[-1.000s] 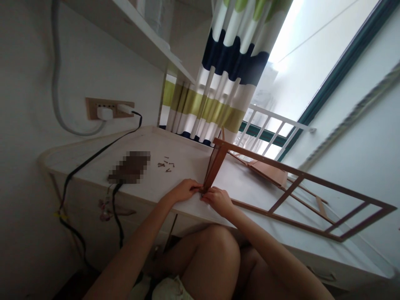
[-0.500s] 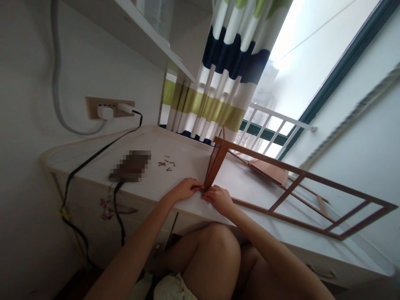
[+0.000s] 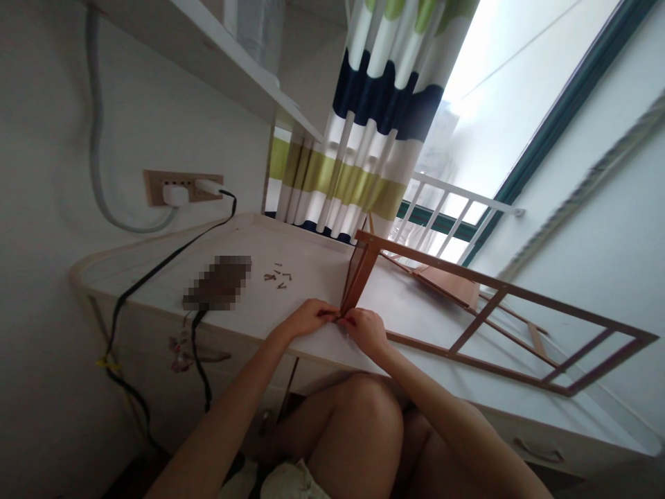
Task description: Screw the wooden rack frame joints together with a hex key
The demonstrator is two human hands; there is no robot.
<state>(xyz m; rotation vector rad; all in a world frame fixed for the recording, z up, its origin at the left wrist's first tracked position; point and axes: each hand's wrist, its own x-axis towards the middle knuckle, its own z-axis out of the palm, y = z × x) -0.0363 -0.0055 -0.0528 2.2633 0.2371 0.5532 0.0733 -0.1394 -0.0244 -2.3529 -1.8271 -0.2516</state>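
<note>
A brown wooden frame point(image 3: 501, 285) with crossbars lies on its side along the white desktop, its near left corner between my hands. My left hand point(image 3: 310, 317) has its fingers pinched at that corner, on something too small to make out. From the right, my right hand point(image 3: 366, 328) touches the same corner with its fingers curled together; whatever is between them is hidden. Several small screws point(image 3: 277, 275) lie loose to the left of the frame. Behind the frame's long rails rests a brown panel point(image 3: 447, 283).
The white desktop point(image 3: 228, 242) has a blurred dark object point(image 3: 218, 283) at its left, with a black cable point(image 3: 171, 248) running to a wall socket point(image 3: 156, 188). A white shelf point(image 3: 233, 62) overhangs the left side. A striped curtain point(image 3: 364, 145) hangs behind.
The fingers of my right hand have curled in more at the frame corner. My left hand has barely moved. The view has shifted slightly.
</note>
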